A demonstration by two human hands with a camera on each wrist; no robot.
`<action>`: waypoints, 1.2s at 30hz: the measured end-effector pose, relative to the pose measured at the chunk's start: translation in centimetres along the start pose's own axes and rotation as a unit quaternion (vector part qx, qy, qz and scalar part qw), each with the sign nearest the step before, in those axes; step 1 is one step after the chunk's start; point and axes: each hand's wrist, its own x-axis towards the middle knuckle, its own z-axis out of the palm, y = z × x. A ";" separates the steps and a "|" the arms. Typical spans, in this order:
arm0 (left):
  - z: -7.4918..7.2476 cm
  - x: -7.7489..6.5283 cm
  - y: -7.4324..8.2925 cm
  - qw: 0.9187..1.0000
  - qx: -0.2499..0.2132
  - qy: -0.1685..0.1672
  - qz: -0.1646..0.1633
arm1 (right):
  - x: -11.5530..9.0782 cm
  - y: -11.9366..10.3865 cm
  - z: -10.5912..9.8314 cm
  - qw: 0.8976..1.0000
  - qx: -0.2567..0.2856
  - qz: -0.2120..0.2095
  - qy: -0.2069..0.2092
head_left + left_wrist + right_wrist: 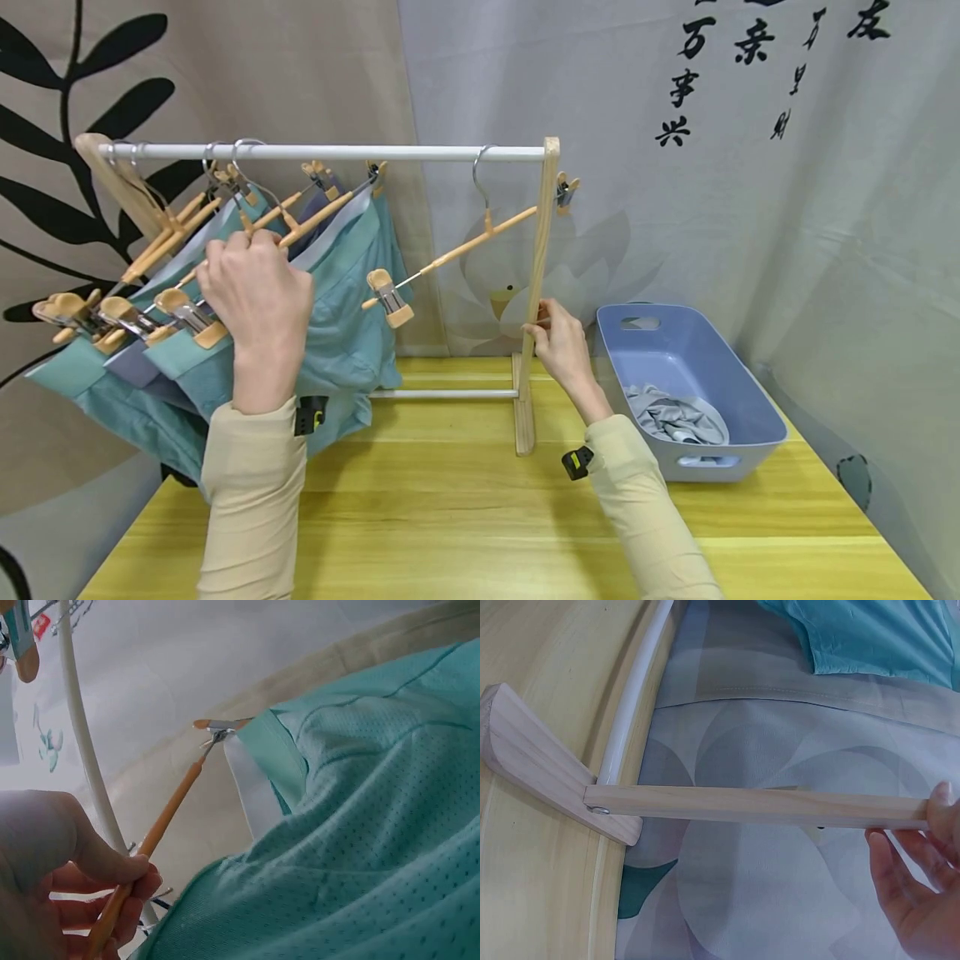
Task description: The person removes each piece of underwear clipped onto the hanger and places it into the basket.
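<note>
My left hand grips the wooden bar of a clip hanger that hangs on the rack's white rail. Teal shorts hang from that hanger; in the left wrist view, a clip at the bar's far end holds their waistband. Thumb and fingers wrap the bar there. On the other side, my right hand pinches the rack's wooden upright. The right wrist view has the thumb and fingers on opposite sides of this post. A bare clip hanger hangs slanted beside the upright.
More hangers with teal and purple garments crowd the rack's left end. A blue basket stands right of the rack, with crumpled grey cloth inside. The rack's foot rests on the wooden table, before a printed curtain.
</note>
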 end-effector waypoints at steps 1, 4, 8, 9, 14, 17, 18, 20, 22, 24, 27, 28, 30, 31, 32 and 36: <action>0.0 0.0 0.0 1.000 -0.002 0.004 0.002 | 0.0 0.0 0.0 1.000 0.000 0.000 -0.001; -0.1 -0.1 0.2 1.000 -0.007 0.015 0.007 | 0.0 0.0 -0.1 1.000 -0.002 0.000 -0.001; -0.2 -0.1 0.2 1.000 -0.010 0.025 0.008 | 0.0 0.0 -0.1 1.000 -0.003 0.000 -0.001; -0.2 -0.1 0.3 1.000 -0.011 0.027 0.009 | 0.0 0.0 -0.1 1.000 -0.003 0.000 -0.001; -0.3 -0.1 0.3 0.999 -0.019 0.040 0.012 | 0.0 -0.1 0.0 1.000 -0.002 0.004 -0.003; -0.4 0.0 0.4 0.999 -0.023 0.044 0.015 | 0.0 -0.1 0.0 1.000 -0.001 0.006 -0.004; -0.4 0.0 0.4 0.999 -0.024 0.044 0.015 | 0.0 -0.1 -0.1 1.000 -0.002 0.006 -0.004; -0.5 0.0 0.4 0.999 -0.025 0.044 0.014 | 0.0 -0.1 -0.1 1.000 -0.004 0.006 -0.004; -0.6 0.0 0.4 0.999 -0.025 0.041 0.012 | 0.1 -0.1 -0.1 1.000 -0.004 0.006 -0.003; -0.7 -0.1 0.4 0.999 -0.026 0.038 0.010 | 0.1 -0.1 -0.1 1.000 -0.005 0.005 -0.003; -0.7 -0.4 0.4 0.999 -0.028 0.037 0.010 | 0.2 0.0 0.0 1.000 -0.003 0.006 -0.003; -0.6 -0.4 0.3 0.999 -0.028 0.037 0.012 | 0.2 0.0 0.0 1.000 -0.003 0.007 -0.003; -0.6 -0.5 0.3 0.999 -0.030 0.038 0.015 | 0.2 0.0 0.0 1.000 -0.004 0.007 -0.003; -0.6 -0.6 0.3 0.999 -0.031 0.038 0.016 | 0.2 0.0 0.0 1.000 -0.005 0.008 -0.003; -0.6 -0.7 0.3 0.999 -0.032 0.039 0.018 | 0.1 0.0 0.0 1.000 -0.005 0.009 -0.003; -0.6 -1.2 0.3 0.998 -0.037 0.036 0.020 | 0.1 0.0 0.0 1.000 -0.005 0.011 -0.002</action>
